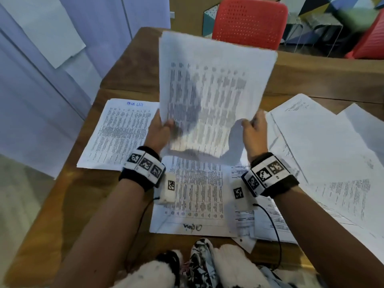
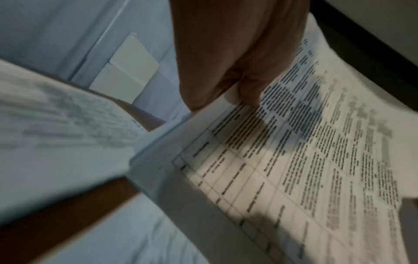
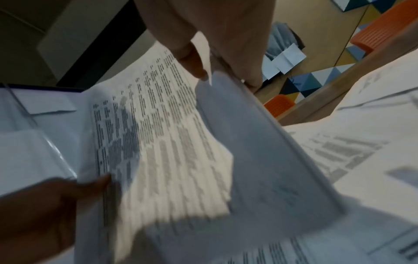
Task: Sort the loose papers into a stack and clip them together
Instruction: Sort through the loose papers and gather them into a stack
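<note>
- You hold the raised sheets [image 1: 216, 90] upright between both hands, long axis running away from you; your left hand [image 1: 159, 132] pinches the lower left edge, thumb on the printed face.
- Your right hand [image 1: 254, 133] grips the lower right corner, fingers [image 3: 192, 59] curled round a curling page (how many sheets, I cannot tell).
- Both hands sit equally near the bundle's bottom edge.
- Directly below your fingers lies another printed sheet [image 1: 199, 192] on the tabletop [image 1: 128, 69]; more loose papers [image 1: 332, 154] lie right of your right hand, one sheet [image 1: 118, 132] left of your left.
- Open room is beyond the fingertips.
</note>
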The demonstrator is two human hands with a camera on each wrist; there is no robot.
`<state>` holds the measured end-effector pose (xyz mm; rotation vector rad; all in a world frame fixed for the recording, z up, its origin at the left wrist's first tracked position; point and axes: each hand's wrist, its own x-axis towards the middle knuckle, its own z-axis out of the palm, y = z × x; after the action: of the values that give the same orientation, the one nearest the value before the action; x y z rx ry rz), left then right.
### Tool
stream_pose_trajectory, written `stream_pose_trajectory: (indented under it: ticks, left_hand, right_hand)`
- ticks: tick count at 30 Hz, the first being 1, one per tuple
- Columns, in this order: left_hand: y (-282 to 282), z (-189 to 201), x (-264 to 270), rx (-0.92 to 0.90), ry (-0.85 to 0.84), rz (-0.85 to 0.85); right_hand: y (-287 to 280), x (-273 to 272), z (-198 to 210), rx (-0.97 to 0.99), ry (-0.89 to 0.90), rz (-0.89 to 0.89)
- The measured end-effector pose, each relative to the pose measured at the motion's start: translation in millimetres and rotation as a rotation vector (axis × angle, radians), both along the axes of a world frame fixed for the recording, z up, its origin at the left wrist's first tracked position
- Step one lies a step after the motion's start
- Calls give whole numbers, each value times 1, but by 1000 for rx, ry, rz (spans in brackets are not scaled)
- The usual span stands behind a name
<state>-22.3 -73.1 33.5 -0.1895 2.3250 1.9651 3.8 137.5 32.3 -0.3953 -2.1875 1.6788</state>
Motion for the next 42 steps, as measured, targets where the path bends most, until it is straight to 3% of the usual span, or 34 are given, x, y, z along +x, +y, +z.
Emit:
stream_pose_trajectory:
  ticks: [5, 10, 13, 16, 22, 29, 34, 36, 39, 42]
  left_hand:
    - [-73, 8, -44, -269, 13, 171]
    - [-143, -3, -65, -535, -70, 219]
    - [-172, -19, -64, -600, -157, 223]
    - [-188, -34, -62, -625, -204, 236]
    - [-206, -54, -72, -684, -281, 246]
    - [-207, -72, -70, -934, -564, 56]
    - [-193, -67, -62, -945, -478, 105]
    - [-187, -62, -62, -986, -440, 12]
    - [-169, -58, -60, -1063, -341, -272]
    - [-141, -60, -52, -1105, -257, -546]
  right_hand:
    - [-55, -23, -21, 88, -303, 304]
    - [-116, -50, -34, 38, -463, 395]
    - [-145, -63, -45, 222, -585, 506]
    - [-164, -68, -61, 238, -707, 521]
    - [-192, -67, -81, 150, -671, 394]
    - [-200, -63, -87, 423, -657, 601]
    - [-170, -68, -78, 582, -574, 646]
    - [-149, -70, -72, 771, -632, 653]
    - [-125, -68, -69, 1050, -742, 736]
    - [-117, -60, -73, 1204, -780, 718]
